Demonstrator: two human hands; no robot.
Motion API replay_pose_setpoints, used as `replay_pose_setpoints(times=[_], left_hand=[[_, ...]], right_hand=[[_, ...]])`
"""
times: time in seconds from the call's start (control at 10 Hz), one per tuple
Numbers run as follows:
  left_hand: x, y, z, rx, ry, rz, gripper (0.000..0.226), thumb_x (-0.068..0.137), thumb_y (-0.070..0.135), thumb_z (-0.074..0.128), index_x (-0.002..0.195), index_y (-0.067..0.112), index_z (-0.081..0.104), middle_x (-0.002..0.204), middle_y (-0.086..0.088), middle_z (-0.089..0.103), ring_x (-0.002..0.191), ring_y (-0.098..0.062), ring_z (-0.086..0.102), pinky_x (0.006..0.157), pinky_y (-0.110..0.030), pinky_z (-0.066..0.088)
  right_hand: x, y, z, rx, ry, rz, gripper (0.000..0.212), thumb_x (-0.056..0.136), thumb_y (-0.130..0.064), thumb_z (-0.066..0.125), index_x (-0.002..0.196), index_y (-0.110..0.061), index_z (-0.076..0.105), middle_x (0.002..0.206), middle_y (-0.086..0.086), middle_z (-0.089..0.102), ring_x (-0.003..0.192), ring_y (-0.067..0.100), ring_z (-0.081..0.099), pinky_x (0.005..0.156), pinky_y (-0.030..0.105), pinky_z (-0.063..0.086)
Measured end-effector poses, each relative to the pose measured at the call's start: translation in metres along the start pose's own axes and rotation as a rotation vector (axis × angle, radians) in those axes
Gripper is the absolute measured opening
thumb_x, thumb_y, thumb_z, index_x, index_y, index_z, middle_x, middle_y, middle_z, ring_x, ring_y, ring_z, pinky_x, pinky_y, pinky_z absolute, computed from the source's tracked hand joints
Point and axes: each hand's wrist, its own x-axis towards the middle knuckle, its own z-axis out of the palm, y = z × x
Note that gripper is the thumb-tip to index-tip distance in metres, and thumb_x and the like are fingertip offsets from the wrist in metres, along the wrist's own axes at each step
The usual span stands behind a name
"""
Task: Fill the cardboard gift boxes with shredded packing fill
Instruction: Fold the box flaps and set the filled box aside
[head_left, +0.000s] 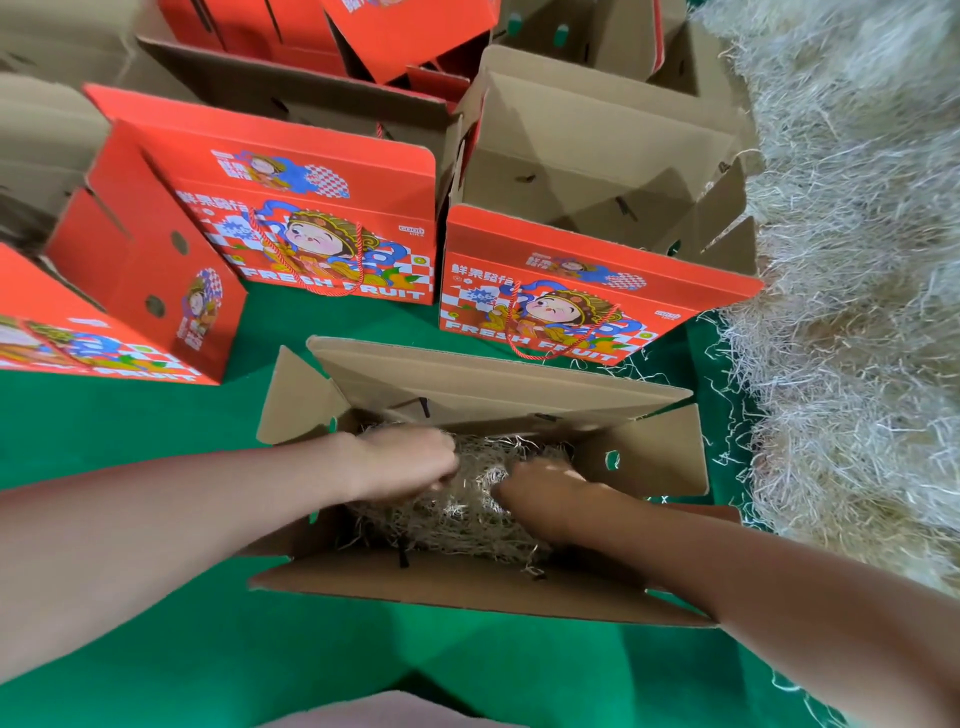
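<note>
Looks like a packing area for fruit gifts, some small warehouse corner or packing room. Identical red gift boxes (311, 228) printed FRESH FRUIT stand around in a bunch, and more are stuffed into a big brown carton (311, 98) at the back, all the same design. A huge heap of shredded fill (857, 260) runs down the right side, and everything sits on a green cloth (130, 649). The open box (467, 384) up front has a wad of fill (457, 525) in it.
</note>
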Motion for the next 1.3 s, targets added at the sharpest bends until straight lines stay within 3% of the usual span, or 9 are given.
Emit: replay_pose_setpoints(times=[0.2, 0.3, 0.4, 0.5, 0.6, 0.7, 0.9, 1.1, 1.3], left_hand=[[-0.011, -0.017, -0.001, 0.78, -0.346, -0.173, 0.041, 0.098, 0.024, 0.039, 0.134, 0.004, 0.043, 0.142, -0.016, 0.038, 0.131, -0.031, 0.033, 0.109, -0.044, 0.024], [-0.006, -0.01, 0.018, 0.663, -0.616, -0.074, 0.04, 0.099, 0.012, 0.039, 0.135, -0.005, 0.039, 0.141, -0.021, 0.04, 0.12, -0.031, 0.043, 0.092, -0.024, 0.04], [-0.005, 0.0, 0.029, 0.615, -0.454, -0.079, 0.033, 0.095, 0.006, 0.046, 0.124, -0.009, 0.051, 0.128, -0.023, 0.052, 0.109, -0.031, 0.055, 0.078, -0.028, 0.046], [-0.002, -0.008, 0.023, 0.697, -0.224, -0.017, 0.031, 0.093, 0.014, 0.051, 0.12, 0.001, 0.057, 0.131, -0.015, 0.051, 0.121, -0.026, 0.046, 0.102, -0.032, 0.033], [-0.006, -0.013, 0.019, 0.786, -0.346, -0.075, 0.039, 0.091, 0.009, 0.051, 0.128, -0.004, 0.049, 0.139, -0.022, 0.042, 0.126, -0.031, 0.038, 0.111, -0.046, 0.023], [-0.012, -0.007, 0.007, 0.63, -0.284, -0.09, 0.029, 0.09, -0.004, 0.044, 0.116, -0.008, 0.056, 0.122, -0.024, 0.056, 0.095, -0.03, 0.054, 0.086, -0.039, 0.045], [-0.049, 0.022, -0.038, 0.49, 0.161, 0.045, 0.037, 0.092, 0.041, 0.052, 0.081, 0.006, 0.061, 0.079, -0.007, 0.059, 0.075, -0.026, 0.058, 0.066, -0.033, 0.05], [-0.099, 0.012, -0.051, 0.288, 0.365, 0.1, 0.054, 0.084, 0.03, 0.065, 0.132, 0.023, 0.041, 0.132, 0.0, 0.047, 0.115, -0.02, 0.051, 0.088, -0.032, 0.043], [-0.159, -0.004, -0.045, 0.24, 1.09, 0.124, 0.032, 0.07, 0.013, 0.077, 0.1, 0.015, 0.064, 0.101, -0.004, 0.059, 0.095, -0.027, 0.058, 0.082, -0.035, 0.046]], right_hand=[[0.006, 0.017, 0.018, -0.126, -0.254, 0.075, 0.041, 0.089, -0.017, 0.056, 0.129, -0.008, 0.052, 0.139, 0.015, 0.042, 0.126, 0.033, 0.041, 0.102, 0.046, 0.038], [0.003, 0.014, 0.007, -0.081, -0.176, 0.028, 0.033, 0.09, -0.008, 0.051, 0.122, -0.01, 0.059, 0.127, 0.012, 0.054, 0.114, 0.031, 0.053, 0.092, 0.042, 0.048], [-0.003, 0.007, -0.009, -0.051, -0.031, 0.065, 0.027, 0.09, -0.006, 0.049, 0.114, -0.009, 0.06, 0.122, 0.012, 0.057, 0.109, 0.032, 0.056, 0.086, 0.044, 0.049], [-0.014, 0.003, -0.021, -0.028, 0.042, 0.084, 0.021, 0.088, -0.002, 0.05, 0.103, -0.008, 0.062, 0.115, 0.012, 0.061, 0.103, 0.032, 0.06, 0.076, 0.042, 0.05], [-0.027, 0.004, -0.024, 0.031, 0.046, 0.075, 0.023, 0.087, -0.006, 0.051, 0.108, -0.009, 0.06, 0.116, 0.012, 0.06, 0.106, 0.032, 0.058, 0.079, 0.043, 0.049], [-0.043, 0.01, -0.029, 0.173, 0.142, 0.11, 0.035, 0.086, -0.01, 0.053, 0.119, -0.02, 0.054, 0.125, 0.011, 0.052, 0.118, 0.032, 0.049, 0.096, 0.043, 0.042], [-0.07, 0.01, -0.043, 0.23, 0.484, 0.189, 0.042, 0.093, -0.016, 0.045, 0.134, -0.023, 0.041, 0.128, 0.006, 0.052, 0.117, 0.027, 0.05, 0.097, 0.036, 0.039], [-0.099, 0.003, -0.061, 0.273, 1.12, 0.159, 0.019, 0.077, -0.002, 0.067, 0.095, -0.008, 0.066, 0.092, 0.009, 0.065, 0.079, 0.03, 0.065, 0.06, 0.032, 0.053], [-0.113, 0.015, -0.076, 0.16, 1.251, 0.314, 0.035, 0.069, 0.004, 0.07, 0.102, -0.003, 0.062, 0.1, 0.013, 0.058, 0.092, 0.034, 0.056, 0.078, 0.042, 0.047]])
